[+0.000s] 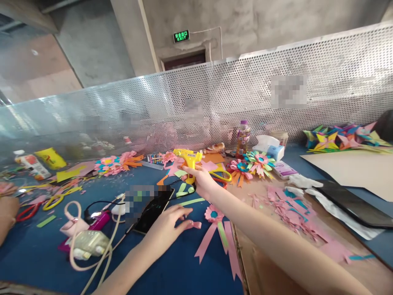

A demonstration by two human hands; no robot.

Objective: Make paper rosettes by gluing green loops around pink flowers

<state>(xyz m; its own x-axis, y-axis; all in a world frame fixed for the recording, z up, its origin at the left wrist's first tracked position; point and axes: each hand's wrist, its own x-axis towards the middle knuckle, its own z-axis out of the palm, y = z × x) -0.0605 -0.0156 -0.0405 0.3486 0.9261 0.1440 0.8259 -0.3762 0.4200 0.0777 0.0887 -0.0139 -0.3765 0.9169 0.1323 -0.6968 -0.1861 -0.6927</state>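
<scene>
My right hand [199, 178] is closed around the handle of a yellow hot glue gun [188, 155], raised over the middle of the table with its nozzle toward the left. Lower down, my left hand [172, 221] has its thumb at a short curled pink paper strip [196, 225], which it seems to pinch; the exact contact is hard to see. A pink paper flower [214, 214] with a blue centre and long pink and green ribbon tails lies just right of that hand. Light green paper strips [184, 190] are scattered between the two hands.
A dark phone [155, 211] lies beside my left forearm, near cables and a power bank [100, 221]. Scissors [222, 176], finished paper flowers [259, 164] and a drink bottle [243, 139] stand toward the metal mesh. Another person's hand [7, 209] is at the far left.
</scene>
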